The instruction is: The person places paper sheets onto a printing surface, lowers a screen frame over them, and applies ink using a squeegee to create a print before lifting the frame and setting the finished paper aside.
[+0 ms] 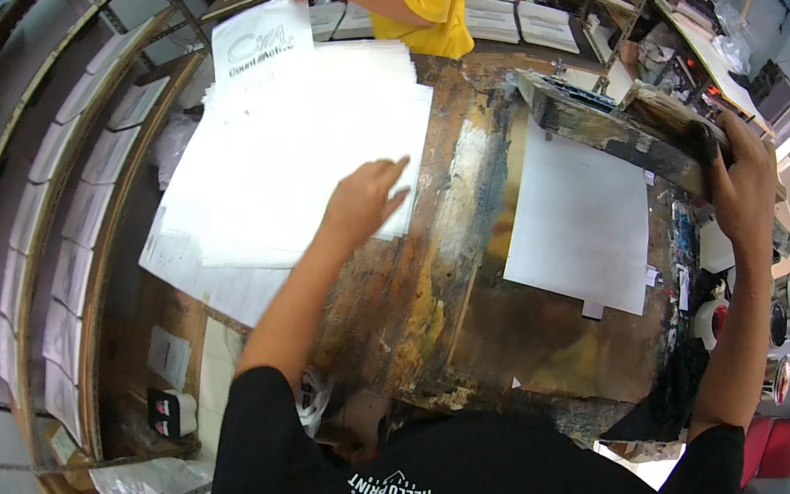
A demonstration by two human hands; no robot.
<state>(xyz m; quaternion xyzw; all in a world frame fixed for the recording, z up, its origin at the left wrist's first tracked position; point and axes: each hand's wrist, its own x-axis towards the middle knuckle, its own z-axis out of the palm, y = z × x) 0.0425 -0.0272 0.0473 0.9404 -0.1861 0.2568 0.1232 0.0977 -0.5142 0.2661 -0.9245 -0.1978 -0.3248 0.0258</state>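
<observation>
A big pile of white paper sheets (320, 146) covers the left of the worktable. My left hand (367, 202) hovers at the pile's right edge, fingers stretched and holding nothing; whether it touches the paper I cannot tell. On the right, my right hand (746, 172) is closed round the near end of a raised, ink-stained wooden screen frame (617, 140). Below that frame, a single white sheet (578, 221) lies on the brown printing board (560, 345), with small paper tabs (594, 309) along its edges.
Across the table a person in a yellow shirt (426, 0) holds up a printed sheet (263, 43) at the pile's far edge. Racks (75, 231) of paper stand on the left. Paint tins (787, 293) sit at the right, and a red seat (779, 448) is lower down.
</observation>
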